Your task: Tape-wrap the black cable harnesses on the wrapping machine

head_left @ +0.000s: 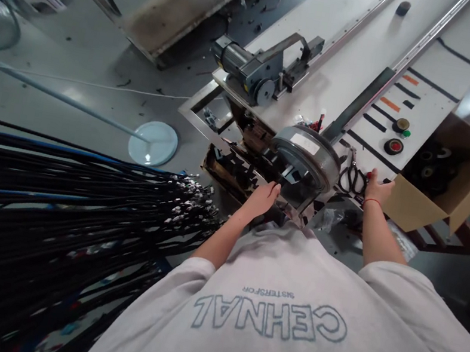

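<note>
My left hand (264,198) is closed at the near edge of a round grey drum (312,153) with a white label; whatever its fingers hold is too small to make out. At the table's right edge, my right hand (378,188) is closed around something small, with a bit of red showing at the fingertips. Black-handled scissors (352,175) lie just left of my right hand. Beyond them on the white table (377,37) are a red button (393,146), a tape roll (401,125) and several black strips.
A motor unit (249,69) sits on the table's left side. An open cardboard box (469,187) full of black rolls stands at the right. Many black cables (50,216) hang at the left, near a pole with a round white base (153,143).
</note>
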Demonstrator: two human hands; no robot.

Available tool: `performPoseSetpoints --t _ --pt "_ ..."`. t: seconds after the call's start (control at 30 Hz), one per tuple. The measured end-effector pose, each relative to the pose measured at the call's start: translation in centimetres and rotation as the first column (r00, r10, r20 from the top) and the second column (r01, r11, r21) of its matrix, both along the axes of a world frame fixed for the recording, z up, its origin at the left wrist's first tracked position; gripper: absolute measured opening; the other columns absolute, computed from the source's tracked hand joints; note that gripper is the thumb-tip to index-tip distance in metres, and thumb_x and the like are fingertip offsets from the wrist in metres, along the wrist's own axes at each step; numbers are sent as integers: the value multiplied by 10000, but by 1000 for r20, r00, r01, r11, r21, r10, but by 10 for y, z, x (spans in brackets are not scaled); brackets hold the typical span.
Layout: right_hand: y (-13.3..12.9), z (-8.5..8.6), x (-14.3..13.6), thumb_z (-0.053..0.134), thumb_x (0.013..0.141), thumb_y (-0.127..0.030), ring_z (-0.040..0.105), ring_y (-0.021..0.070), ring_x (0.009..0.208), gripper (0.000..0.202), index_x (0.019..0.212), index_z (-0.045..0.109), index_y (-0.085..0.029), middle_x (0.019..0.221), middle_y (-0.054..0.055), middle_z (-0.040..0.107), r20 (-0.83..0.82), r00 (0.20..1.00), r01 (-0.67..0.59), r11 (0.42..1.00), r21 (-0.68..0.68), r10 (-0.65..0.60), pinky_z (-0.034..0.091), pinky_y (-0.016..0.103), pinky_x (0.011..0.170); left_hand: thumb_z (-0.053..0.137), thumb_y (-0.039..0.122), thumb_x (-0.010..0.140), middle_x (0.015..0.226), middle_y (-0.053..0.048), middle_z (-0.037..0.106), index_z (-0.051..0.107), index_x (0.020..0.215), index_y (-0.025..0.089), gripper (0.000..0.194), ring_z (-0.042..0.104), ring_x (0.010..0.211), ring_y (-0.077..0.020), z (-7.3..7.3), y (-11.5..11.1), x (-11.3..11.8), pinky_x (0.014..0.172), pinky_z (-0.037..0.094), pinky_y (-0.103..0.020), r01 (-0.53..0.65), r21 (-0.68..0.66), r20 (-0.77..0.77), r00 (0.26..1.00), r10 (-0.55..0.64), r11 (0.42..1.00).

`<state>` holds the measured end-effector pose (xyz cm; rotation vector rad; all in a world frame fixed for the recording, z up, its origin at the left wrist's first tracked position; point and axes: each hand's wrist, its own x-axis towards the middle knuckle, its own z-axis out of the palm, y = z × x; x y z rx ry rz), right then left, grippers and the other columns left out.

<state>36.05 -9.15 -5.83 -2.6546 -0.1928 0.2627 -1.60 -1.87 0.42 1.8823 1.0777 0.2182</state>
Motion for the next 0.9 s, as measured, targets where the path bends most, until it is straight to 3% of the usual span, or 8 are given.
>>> performPoseSetpoints --t 0.23,0.33,0.53,0.7,0.9 --pt "1 5 -1 529 898 -637 568 362 1254 716 1350 461 -86 1334 250 584 5 1000 14 999 42 -14 434 493 1048 368 401 998 710 -27 621 533 806 201 322 590 697 -181 -1 -2 -1 720 424 -291 14 -86 78 997 -7 996" --pt "1 3 0 554 884 -621 565 373 1251 706 1335 463 -85 1331 262 579 10 1000 12 999 43 -13 443 497 1030 450 431 965 727 -18 638 573 863 192 287 589 693 -174 -10 -7 -21 709 432 -279 30 -99 77 997 -22 995" --pt "1 4 -2 582 872 -615 546 387 1273 735 1356 448 -79 1358 270 556 0 1000 6 999 50 -6 433 518 1042 462 378 954 722 -21 638 583 843 176 260 591 703 -173 -27 -26 -65 713 438 -274 -58 -136 13 998 61 989" --pt "2 7 -6 581 882 -607 556 380 1264 716 1353 457 -83 1333 267 570 -6 1000 15 999 41 -15 432 511 1047 424 443 961 685 -8 586 536 778 194 329 570 698 -169 -32 -37 -46 713 430 -272 -135 -120 36 989 140 984" --pt "2 13 -10 617 864 -592 557 383 1259 725 1357 459 -83 1344 268 566 -11 1000 29 998 60 -29 429 511 1049 405 526 950 711 -25 593 531 763 195 401 560 715 -171 -33 -28 -18 718 421 -278 -225 -132 105 965 239 965"
